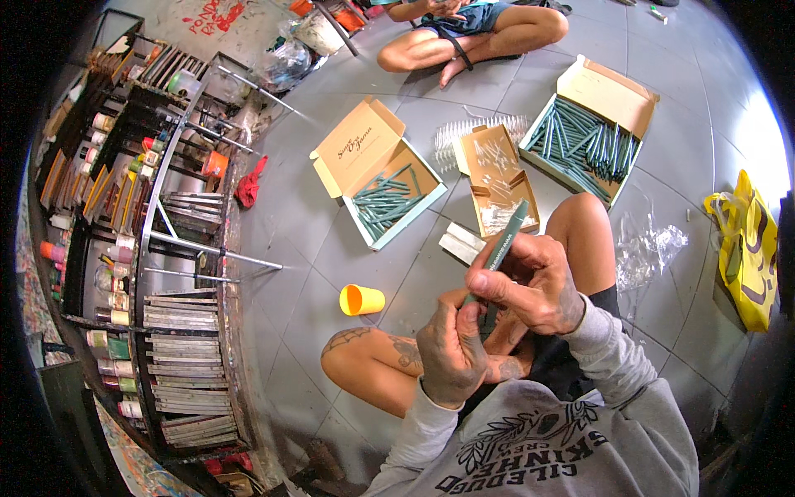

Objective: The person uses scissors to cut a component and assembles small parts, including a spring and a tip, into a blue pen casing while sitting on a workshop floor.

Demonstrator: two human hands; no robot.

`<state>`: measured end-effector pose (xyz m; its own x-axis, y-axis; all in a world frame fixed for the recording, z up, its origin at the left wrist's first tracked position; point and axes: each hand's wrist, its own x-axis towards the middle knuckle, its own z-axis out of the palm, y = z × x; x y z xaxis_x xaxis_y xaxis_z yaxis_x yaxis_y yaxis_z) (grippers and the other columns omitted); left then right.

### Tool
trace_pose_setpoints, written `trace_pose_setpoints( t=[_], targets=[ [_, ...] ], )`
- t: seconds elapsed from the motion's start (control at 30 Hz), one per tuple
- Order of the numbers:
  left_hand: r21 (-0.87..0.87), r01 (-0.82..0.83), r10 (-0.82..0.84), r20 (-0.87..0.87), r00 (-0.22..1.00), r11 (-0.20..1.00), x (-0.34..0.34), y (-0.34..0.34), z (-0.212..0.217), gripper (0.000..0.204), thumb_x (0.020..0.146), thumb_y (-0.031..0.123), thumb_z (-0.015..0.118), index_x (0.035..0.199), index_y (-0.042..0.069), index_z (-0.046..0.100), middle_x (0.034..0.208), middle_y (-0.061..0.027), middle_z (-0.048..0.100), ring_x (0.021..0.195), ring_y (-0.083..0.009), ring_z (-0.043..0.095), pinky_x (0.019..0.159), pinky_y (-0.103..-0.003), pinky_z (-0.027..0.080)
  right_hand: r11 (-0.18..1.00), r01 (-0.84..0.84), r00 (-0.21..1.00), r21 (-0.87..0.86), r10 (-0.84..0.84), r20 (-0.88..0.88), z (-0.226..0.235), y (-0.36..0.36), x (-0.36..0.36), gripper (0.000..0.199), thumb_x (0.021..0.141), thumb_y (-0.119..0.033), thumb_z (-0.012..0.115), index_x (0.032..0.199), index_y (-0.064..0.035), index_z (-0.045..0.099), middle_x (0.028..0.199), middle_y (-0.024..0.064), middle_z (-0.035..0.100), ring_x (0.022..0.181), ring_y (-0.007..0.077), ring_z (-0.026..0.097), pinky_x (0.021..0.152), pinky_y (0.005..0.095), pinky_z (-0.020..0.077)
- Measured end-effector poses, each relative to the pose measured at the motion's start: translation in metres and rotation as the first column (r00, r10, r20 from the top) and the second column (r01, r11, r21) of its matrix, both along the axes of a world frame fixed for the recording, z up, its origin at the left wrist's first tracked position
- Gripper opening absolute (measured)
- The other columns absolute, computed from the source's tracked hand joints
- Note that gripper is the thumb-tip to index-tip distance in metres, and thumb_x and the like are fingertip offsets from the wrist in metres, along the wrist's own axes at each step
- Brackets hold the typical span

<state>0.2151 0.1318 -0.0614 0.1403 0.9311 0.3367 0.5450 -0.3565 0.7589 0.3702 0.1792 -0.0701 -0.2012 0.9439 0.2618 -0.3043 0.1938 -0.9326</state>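
Note:
A dark green pen [508,240] with pale print along its barrel slants up in front of me. My right hand [534,282] is closed on it, thumb lying along the barrel. Just below, my left hand [454,344] is closed in a pinch near the pen's lower end. A bit of green shows by its fingertips, but what exactly they grip is hidden. Beyond my hands stands a small cardboard box [464,157] of small clear parts. To its left, an open box [371,238] holds several green pens. On its right, another open box [530,156] holds many more.
A yellow cup [362,300] lies tipped near my left knee. Clear plastic wrap [650,248] and a yellow bag [745,257] are at right. Crowded shelving [141,331] with protruding metal legs stands left. Another person [472,41] sits cross-legged ahead.

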Motion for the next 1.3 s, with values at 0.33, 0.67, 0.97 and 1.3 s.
trace_pose_setpoints(
  t=[0.33, 0.67, 0.97, 1.3],
  targets=[
    [-0.131, -0.077, 0.088, 0.082, 0.993, 0.988, 0.018, -0.007, 0.009, 0.032, 0.106, 0.027, 0.041, 0.108, -0.002, 0.056, 0.081, -0.0081, 0.062, 0.074, -0.014, 0.057, 0.066, -0.031, 0.047, 0.993, -0.106, 0.988, -0.044, 0.1, -0.119, 0.008, -0.001, 0.008, 0.039, 0.105, -0.034, 0.051, 0.11, 0.0027, 0.064, 0.089, 0.0039, 0.064, 0.082, 0.009, 0.061, 0.073, 0.0264, 0.0495],
    [0.085, -0.06, 0.06, -0.004, 0.998, 0.995, 0.014, 0.007, 0.012, 0.032, 0.104, 0.016, 0.051, 0.124, -0.007, 0.055, 0.106, -0.0153, 0.068, 0.096, -0.0203, 0.066, 0.081, -0.031, 0.053, 0.983, 0.18, 0.972, -0.038, -0.183, -0.145, 0.001, -0.019, -0.003, 0.031, 0.088, -0.003, 0.071, 0.115, 0.0043, 0.058, 0.1, 0.0095, 0.066, 0.095, 0.0142, 0.065, 0.084, 0.0286, 0.0539],
    [0.237, -0.138, 0.163, -0.091, 0.982, 0.962, 0.012, 0.0, 0.012, 0.028, 0.096, 0.013, 0.065, 0.117, -0.007, 0.065, 0.092, -0.0144, 0.071, 0.075, -0.0147, 0.066, 0.062, -0.027, 0.051, 0.959, 0.27, 0.954, -0.09, -0.279, -0.108, 0.006, -0.03, -0.019, 0.02, 0.088, -0.004, 0.074, 0.104, 0.0061, 0.068, 0.094, 0.0125, 0.073, 0.082, 0.0145, 0.068, 0.074, 0.0261, 0.054],
    [0.189, -0.128, 0.11, 0.101, 0.989, 0.974, 0.007, 0.009, 0.005, 0.035, 0.095, 0.011, 0.067, 0.124, -0.007, 0.064, 0.087, -0.0075, 0.071, 0.073, -0.0078, 0.062, 0.06, -0.022, 0.047, 0.86, 0.342, 0.858, 0.378, -0.45, 0.248, 0.014, -0.013, -0.006, 0.013, 0.085, -0.002, 0.07, 0.097, 0.0001, 0.069, 0.082, 0.0132, 0.066, 0.071, 0.0245, 0.067, 0.06, 0.0323, 0.0521]
  ],
)
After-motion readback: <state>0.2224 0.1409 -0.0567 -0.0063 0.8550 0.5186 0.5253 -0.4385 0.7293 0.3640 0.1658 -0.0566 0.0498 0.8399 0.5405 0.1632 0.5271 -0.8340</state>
